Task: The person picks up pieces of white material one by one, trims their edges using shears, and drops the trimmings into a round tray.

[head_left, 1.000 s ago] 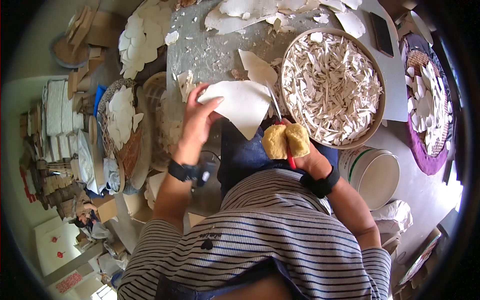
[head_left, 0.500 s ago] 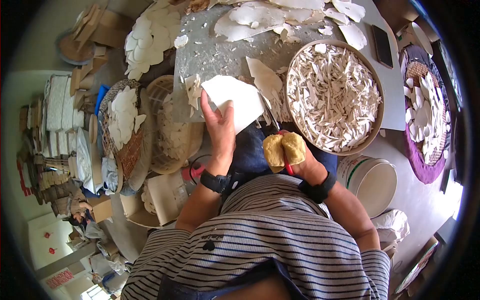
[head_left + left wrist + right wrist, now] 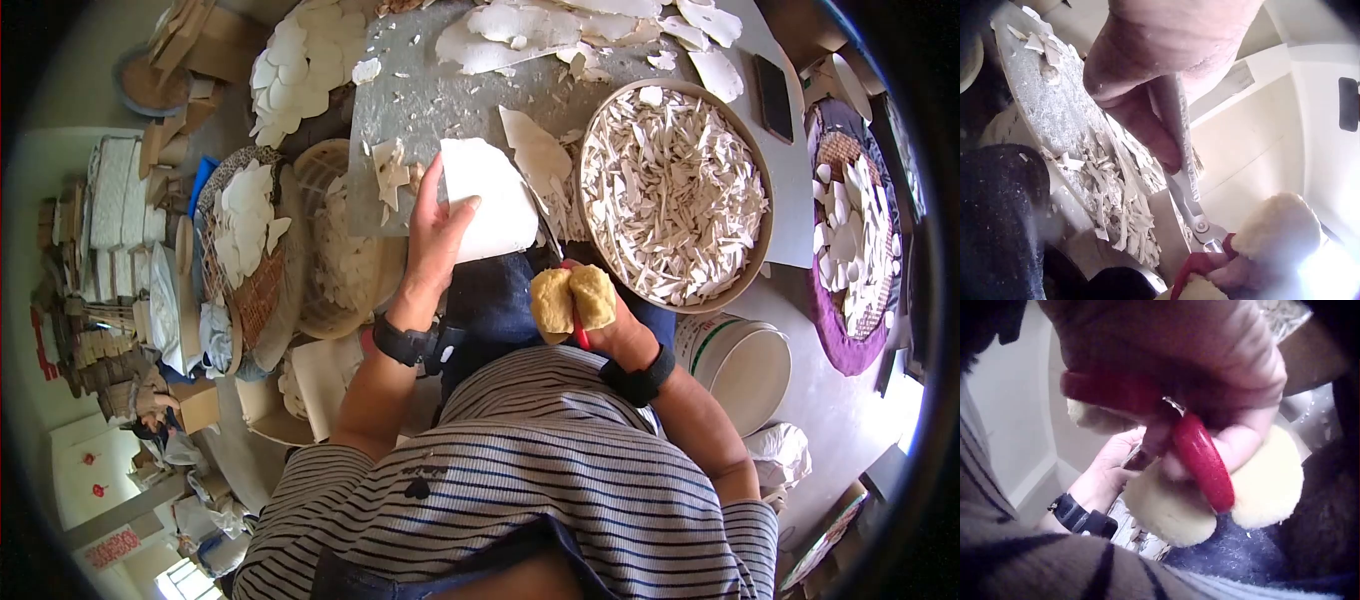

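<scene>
A white, stiff, sheet-like piece [image 3: 490,200] with a curved edge is pinched between the thumb and fingers of my left hand [image 3: 437,235], over the table's near edge. In the left wrist view it shows edge-on and looks fairly thick. My right hand [image 3: 622,330] grips scissors [image 3: 1202,226] by their red handles [image 3: 1204,462]. Yellow sponge-like pads [image 3: 553,303] wrap around the fingers and handles. The scissor blades [image 3: 548,236] lie along the right edge of the white piece.
On the grey table [image 3: 440,110] lie flat white scraps [image 3: 535,150] and crumbs. A round tray [image 3: 690,303] full of white strips sits at right, near a phone [image 3: 773,97]. Below it stands a white bucket [image 3: 745,375]. Baskets [image 3: 345,325] of white pieces stand at left.
My left hand has shifted inward and turned the white piece, whose pointed lower corner no longer shows. The right hand with the scissors has stayed almost in place.
</scene>
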### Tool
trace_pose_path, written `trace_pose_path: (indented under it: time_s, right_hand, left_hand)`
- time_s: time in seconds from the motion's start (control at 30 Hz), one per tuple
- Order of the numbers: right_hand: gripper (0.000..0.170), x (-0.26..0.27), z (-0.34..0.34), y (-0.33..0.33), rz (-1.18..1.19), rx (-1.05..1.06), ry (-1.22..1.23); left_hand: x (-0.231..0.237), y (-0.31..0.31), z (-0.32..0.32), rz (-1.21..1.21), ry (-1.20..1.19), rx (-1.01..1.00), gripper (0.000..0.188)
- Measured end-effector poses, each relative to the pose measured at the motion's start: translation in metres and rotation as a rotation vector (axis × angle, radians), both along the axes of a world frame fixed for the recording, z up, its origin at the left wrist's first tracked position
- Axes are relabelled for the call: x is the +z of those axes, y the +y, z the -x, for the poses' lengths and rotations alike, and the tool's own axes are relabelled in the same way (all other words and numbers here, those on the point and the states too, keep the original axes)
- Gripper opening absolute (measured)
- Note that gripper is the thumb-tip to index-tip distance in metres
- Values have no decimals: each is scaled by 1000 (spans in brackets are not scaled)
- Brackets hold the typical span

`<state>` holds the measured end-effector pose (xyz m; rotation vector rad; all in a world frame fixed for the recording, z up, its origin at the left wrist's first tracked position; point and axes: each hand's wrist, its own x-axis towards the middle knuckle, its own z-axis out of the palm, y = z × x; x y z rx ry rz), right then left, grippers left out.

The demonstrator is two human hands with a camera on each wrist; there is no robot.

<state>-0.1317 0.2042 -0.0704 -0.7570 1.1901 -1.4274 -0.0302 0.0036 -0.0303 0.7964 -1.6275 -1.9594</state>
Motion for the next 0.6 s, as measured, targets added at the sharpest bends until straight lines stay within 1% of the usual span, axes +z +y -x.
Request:
trace_pose_path:
  time_s: [0.03,0.1,0.2,0.23,0.3,0.33,0.37,0.47,0.57,0.6]
  right_hand:
    - [28,-4,0,1,20,4,88]
    - [24,6,9,-4,73,51,719]
    - [25,13,11,-5,37,56,705]
    - [24,17,10,-4,63,16,588]
    - [23,17,1,-4,6,-61,72]
    - [22,16,-1,-4,-19,-101,-186]
    - [21,12,5,-3,8,-23,227]
    - [22,7,5,-5,-34,14,403]
    - [21,-9,10,-12,53,3,726]
    - [21,-11,7,-12,39,-47,608]
  left_hand:
    - [1,1,-1,-10,-29,-41,67]
    - [4,5,-2,-32,-86,-122,68]
    - [-2,3,-3,-70,-99,-114,68]
    - [-2,2,-3,-102,-116,-120,68]
    - [-2,0,-3,-161,-146,-132,68]
    - [-2,0,-2,-154,-138,-132,68]
    - [-2,-1,-1,-145,-130,-132,67]
    - [-4,-5,-3,-137,-159,-178,67]
    - [1,0,0,-162,-193,-210,67]
    - [3,2,0,-177,-201,-211,67]
